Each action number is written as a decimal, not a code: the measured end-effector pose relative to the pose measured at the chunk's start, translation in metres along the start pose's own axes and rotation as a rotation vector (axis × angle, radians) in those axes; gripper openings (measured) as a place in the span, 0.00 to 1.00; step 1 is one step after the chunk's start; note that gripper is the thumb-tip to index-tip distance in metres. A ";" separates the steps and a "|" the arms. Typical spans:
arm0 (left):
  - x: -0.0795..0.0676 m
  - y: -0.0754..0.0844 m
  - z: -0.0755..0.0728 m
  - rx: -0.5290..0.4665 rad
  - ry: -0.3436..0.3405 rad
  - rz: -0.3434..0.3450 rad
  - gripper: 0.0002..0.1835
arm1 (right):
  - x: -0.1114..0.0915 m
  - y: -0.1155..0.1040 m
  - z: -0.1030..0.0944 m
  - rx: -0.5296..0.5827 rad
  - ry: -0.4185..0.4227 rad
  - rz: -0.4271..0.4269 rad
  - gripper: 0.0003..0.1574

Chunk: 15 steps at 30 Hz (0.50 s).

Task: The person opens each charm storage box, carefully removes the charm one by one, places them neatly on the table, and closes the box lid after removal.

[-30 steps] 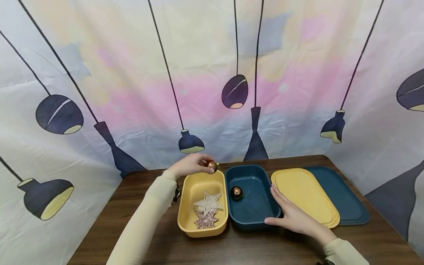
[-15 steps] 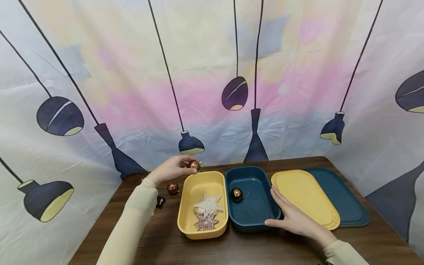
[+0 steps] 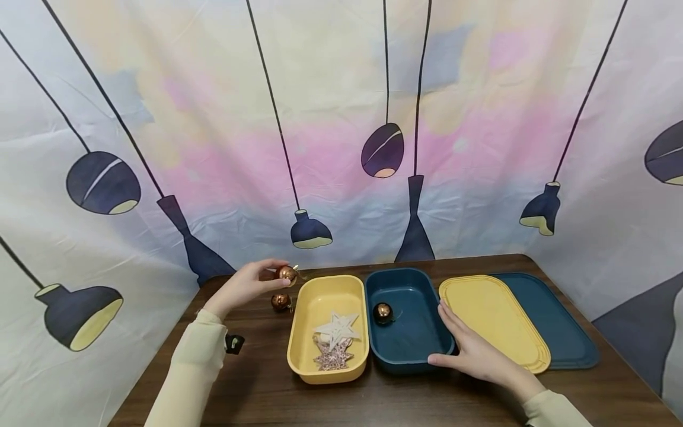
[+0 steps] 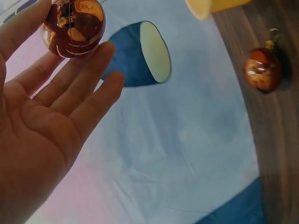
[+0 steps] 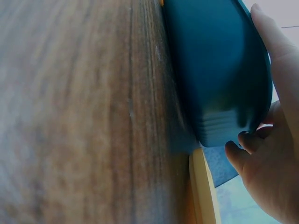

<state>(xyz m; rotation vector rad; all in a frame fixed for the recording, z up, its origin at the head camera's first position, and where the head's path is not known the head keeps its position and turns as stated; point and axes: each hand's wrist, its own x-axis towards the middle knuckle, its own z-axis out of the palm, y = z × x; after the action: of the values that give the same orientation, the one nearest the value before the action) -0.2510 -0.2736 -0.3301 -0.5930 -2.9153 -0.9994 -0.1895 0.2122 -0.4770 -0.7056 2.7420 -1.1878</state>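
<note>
My left hand (image 3: 248, 286) pinches a shiny copper Christmas bauble (image 3: 287, 274) between thumb and fingertips, left of the yellow container's far end. In the left wrist view this held bauble (image 4: 72, 28) is large at the top. A second copper bauble (image 3: 280, 302) lies on the table just below it. My right hand (image 3: 477, 350) rests with fairly straight fingers along the right wall of the dark blue container (image 3: 413, 347), thumb at its front corner. One bauble (image 3: 382, 312) lies inside that container. The yellow container (image 3: 315, 296) beside it holds a white star (image 3: 337, 328) and a pink glittery star (image 3: 333, 356).
A yellow lid (image 3: 493, 317) lies on the table right of the containers, overlapping a dark blue lid (image 3: 562, 326). The wooden table (image 3: 320, 406) ends at a cloth backdrop (image 3: 347, 148) with printed lamps.
My left hand has carried its bauble leftward from above the yellow container's far end, uncovering the bauble on the table. My right hand stays at the blue container.
</note>
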 end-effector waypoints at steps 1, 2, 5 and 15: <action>-0.003 -0.004 0.000 -0.005 0.006 -0.001 0.32 | 0.000 0.000 0.000 0.003 0.003 -0.002 0.66; -0.006 -0.008 0.000 -0.010 0.014 -0.003 0.32 | 0.000 0.000 0.000 0.004 0.006 -0.003 0.66; -0.014 -0.019 0.000 -0.007 0.043 -0.004 0.32 | 0.000 0.001 0.000 -0.003 0.010 -0.004 0.67; -0.031 -0.047 0.010 0.004 0.109 -0.062 0.32 | 0.000 0.003 0.000 0.002 -0.002 -0.007 0.66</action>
<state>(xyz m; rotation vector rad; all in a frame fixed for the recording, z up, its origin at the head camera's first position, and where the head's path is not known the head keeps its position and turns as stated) -0.2378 -0.3122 -0.3693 -0.4354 -2.8551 -0.9981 -0.1907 0.2138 -0.4791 -0.7169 2.7385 -1.1905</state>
